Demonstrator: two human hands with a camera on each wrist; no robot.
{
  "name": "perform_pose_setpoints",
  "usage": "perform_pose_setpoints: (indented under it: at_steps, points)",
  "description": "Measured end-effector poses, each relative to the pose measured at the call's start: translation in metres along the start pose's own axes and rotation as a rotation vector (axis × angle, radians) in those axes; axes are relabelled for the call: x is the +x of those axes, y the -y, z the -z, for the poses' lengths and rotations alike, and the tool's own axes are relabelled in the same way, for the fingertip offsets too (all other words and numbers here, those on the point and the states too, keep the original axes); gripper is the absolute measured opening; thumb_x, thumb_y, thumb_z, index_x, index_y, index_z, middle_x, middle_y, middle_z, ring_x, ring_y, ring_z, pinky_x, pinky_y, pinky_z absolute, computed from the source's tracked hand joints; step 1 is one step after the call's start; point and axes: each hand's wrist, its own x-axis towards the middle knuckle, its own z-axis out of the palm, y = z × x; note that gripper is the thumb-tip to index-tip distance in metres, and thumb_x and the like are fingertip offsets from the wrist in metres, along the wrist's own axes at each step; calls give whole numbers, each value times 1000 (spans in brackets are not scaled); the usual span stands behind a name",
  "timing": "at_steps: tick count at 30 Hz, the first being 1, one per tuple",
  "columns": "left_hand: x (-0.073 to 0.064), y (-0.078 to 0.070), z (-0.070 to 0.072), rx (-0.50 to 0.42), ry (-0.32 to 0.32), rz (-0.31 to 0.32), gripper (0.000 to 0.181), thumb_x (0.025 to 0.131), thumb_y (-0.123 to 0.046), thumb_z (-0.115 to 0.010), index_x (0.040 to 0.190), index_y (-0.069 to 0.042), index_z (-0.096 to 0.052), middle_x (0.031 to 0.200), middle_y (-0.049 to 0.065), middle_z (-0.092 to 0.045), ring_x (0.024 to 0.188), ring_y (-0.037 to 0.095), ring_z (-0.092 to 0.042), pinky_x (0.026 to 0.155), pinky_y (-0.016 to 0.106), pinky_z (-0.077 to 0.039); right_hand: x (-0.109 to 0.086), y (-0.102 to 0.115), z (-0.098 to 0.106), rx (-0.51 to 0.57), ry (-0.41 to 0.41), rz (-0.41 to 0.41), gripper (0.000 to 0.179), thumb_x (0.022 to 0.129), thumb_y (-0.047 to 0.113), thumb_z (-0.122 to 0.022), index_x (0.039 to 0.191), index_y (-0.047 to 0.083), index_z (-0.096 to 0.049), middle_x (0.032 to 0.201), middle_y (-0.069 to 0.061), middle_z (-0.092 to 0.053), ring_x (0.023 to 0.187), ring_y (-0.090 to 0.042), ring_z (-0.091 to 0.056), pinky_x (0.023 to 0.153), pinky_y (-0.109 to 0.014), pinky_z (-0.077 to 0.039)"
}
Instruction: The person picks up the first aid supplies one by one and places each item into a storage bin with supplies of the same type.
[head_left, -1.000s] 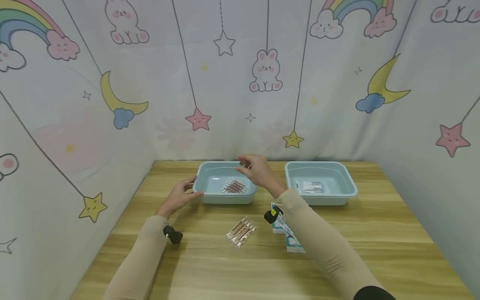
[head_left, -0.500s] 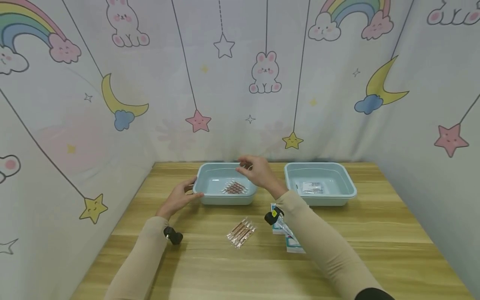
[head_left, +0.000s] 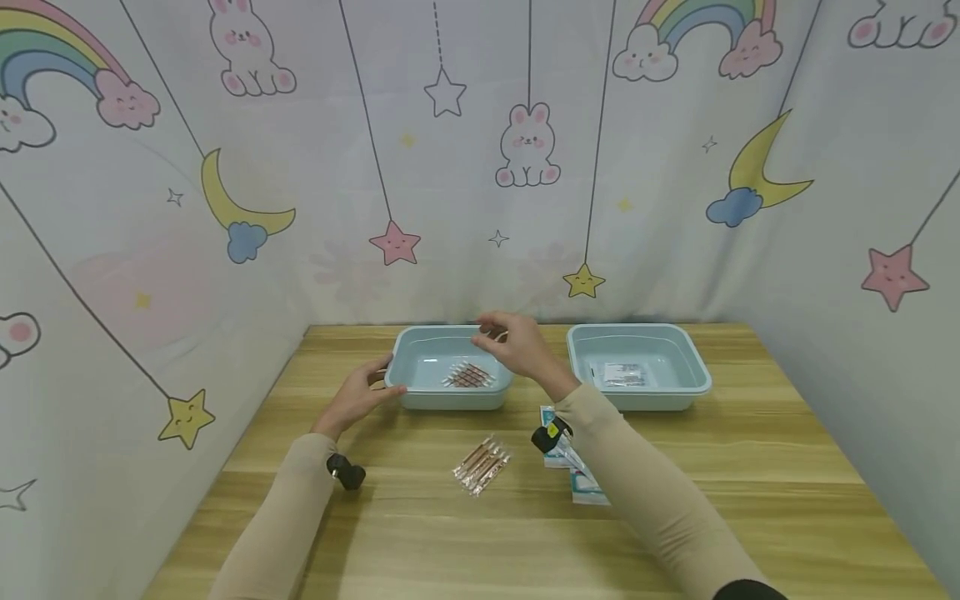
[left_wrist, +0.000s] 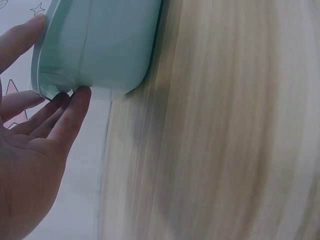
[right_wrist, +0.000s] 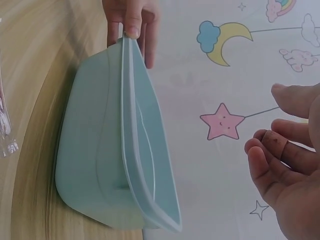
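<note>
My left hand [head_left: 356,398] holds the left end of a light blue plastic basin [head_left: 453,400]. In the left wrist view its fingers [left_wrist: 75,117] touch the basin's outer wall below the rim, and another digit reaches the rim. My right hand [head_left: 517,343] hovers above the basin's right side. In the right wrist view its fingers [right_wrist: 275,175] are loosely bent with nothing between them. Inside the basin lies a clear packet of brown-stemmed cotton swabs [head_left: 469,375]. A similar packet of swabs [head_left: 482,465] rests on the table in front.
A second light blue basin [head_left: 645,402], holding a clear-and-white packet [head_left: 624,375], stands to the right. Blue-and-white packets [head_left: 589,487] lie partly hidden under my right forearm. A wood-grain table [head_left: 420,542] meets a patterned curtain [head_left: 465,283] at the back.
The camera view shifts slightly. Both hands, the basins and the packets otherwise keep their places.
</note>
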Motion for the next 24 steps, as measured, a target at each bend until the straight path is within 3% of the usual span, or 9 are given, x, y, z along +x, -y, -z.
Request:
perform_pose_setpoints:
  at_steps: [15,24]
  points:
    - [0,2,2,9,1,-4,84,87,-27,-75,152,-2,-28,151,21,-39,133,40,-45,102,51,-46,-12,6,1,46,30,-43,37,93,31,-67,122,9,-65,112,-7,-69,94,-16,-65,83,-29,-56]
    - [0,1,1,11,4,-12,85,87,-29,-74,152,-1,-28,151,22,-39,133,40,-46,102,50,-46,-18,3,-5,60,6,21,37,90,28,-71,120,6,-67,109,-7,-70,91,-15,-66,81,-25,-56]
